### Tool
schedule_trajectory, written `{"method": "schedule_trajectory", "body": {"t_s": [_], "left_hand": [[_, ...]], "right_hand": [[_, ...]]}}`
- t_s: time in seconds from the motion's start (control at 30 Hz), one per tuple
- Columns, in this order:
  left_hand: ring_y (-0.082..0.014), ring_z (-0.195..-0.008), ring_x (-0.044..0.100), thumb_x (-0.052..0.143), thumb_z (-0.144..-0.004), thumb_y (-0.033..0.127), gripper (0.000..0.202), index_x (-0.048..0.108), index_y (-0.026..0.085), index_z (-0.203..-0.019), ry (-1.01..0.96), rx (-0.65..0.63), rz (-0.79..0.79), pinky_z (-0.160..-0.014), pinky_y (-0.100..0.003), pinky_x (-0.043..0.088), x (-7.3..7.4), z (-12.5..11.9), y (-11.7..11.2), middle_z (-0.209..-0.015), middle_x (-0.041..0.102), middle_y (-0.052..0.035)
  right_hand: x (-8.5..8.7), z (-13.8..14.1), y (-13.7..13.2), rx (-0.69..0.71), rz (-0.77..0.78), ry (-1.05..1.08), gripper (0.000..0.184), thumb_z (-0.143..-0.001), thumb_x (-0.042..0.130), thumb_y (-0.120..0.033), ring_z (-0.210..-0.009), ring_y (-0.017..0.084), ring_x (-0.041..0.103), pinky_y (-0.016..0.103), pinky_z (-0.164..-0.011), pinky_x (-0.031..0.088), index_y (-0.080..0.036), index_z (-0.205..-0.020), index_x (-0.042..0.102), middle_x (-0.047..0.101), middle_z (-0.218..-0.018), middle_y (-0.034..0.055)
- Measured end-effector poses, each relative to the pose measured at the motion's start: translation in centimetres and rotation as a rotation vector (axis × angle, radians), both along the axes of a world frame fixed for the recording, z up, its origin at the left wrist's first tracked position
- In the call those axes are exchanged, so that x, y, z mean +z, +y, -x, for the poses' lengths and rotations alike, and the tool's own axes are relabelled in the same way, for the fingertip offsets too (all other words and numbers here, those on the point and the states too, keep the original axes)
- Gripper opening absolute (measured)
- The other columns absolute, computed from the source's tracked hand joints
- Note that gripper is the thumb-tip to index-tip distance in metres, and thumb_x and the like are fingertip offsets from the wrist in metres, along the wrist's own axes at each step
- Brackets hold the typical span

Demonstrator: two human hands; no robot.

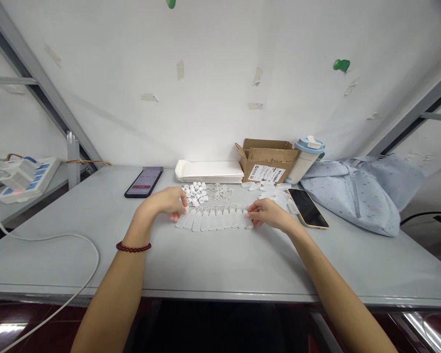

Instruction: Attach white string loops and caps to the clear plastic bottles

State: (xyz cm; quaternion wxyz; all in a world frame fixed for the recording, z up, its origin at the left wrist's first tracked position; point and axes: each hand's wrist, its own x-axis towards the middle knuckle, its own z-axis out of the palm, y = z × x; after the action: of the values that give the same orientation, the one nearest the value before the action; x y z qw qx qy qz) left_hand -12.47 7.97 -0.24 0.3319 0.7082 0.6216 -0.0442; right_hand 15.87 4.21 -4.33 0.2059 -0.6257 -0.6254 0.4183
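A white cable (77,245) loops across the near left of the grey table (220,264). Both bare forearms reach in over the near edge, and the left wrist wears a red bracelet (133,247).

In the middle of the table lies a row of tags (215,219). They are white and flat, packed side by side and running left to right. The left hand (167,201) sits palm down at the row's left end, with its fingers curled and the tips at the end tag. The right hand (266,213) sits at the right end, fingers loosely bent, tips on the last tag. Whether either hand pinches a tag or only rests on it cannot be told, because the fingers hide the contact.

Just behind the row, close to the left hand, is a heap of small white caps (195,192). To its right is a tangle of thin white strings (220,191). Loose tags (270,189) lie scattered behind the right hand. A dark phone (307,207) lies face up just right of that hand. A lit phone (144,182) lies further back, left of the left hand.

Along the wall (220,73) sits a flat stack of white bags (209,171). Next to it are an open cardboard box (266,159) with a label on its front and a cup (306,159) with a blue lid just beside the box. A pale blue cloth bag (356,191) slumps on the table's right side. Far left, on a separate surface, lies a power strip (25,179). Scraps of tape dot the wall.
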Motion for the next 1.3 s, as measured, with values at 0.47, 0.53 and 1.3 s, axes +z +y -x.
{"method": "schedule_trajectory", "body": {"t_s": [0.47,0.53,1.3], "left_hand": [[-0.0222,-0.067,0.068,0.056,-0.058,0.021,0.023,0.053,0.019,-0.08,-0.005,0.071,0.005,-0.055,-0.023,0.042,0.2,0.7,0.2,-0.054,0.066,0.0002],[-0.022,-0.066,0.068,0.058,-0.059,0.022,0.021,0.053,0.019,-0.079,-0.005,0.073,0.005,-0.055,-0.023,0.043,0.2,0.7,0.2,-0.055,0.066,-0.0006],[-0.0236,-0.108,0.05,0.036,-0.078,0.0,0.037,0.064,0.009,-0.1,-0.09,-0.496,-0.776,-0.092,-0.035,0.043,-6.0,-8.1,0.9,-0.105,0.064,-0.013]], "right_hand": [[-0.3,1.1,-0.2,-0.025,-0.022,0.031,0.005,-0.076,0.062,-0.014,-0.051,0.013,0.061,0.022,-0.049,0.05,-0.01,-0.073,0.062,0.065,-0.056,0.004],[-0.2,1.1,-0.2,-0.03,-0.008,0.037,0.006,-0.075,0.063,-0.015,-0.051,0.013,0.062,0.022,-0.049,0.05,-0.01,-0.074,0.062,0.065,-0.057,0.0042],[-0.6,-3.6,2.2,-0.276,-0.48,-0.431,0.012,-0.079,0.051,-0.016,-0.074,0.018,0.063,0.027,-0.068,0.044,-0.014,-0.077,0.064,0.068,-0.077,0.0071]]}}
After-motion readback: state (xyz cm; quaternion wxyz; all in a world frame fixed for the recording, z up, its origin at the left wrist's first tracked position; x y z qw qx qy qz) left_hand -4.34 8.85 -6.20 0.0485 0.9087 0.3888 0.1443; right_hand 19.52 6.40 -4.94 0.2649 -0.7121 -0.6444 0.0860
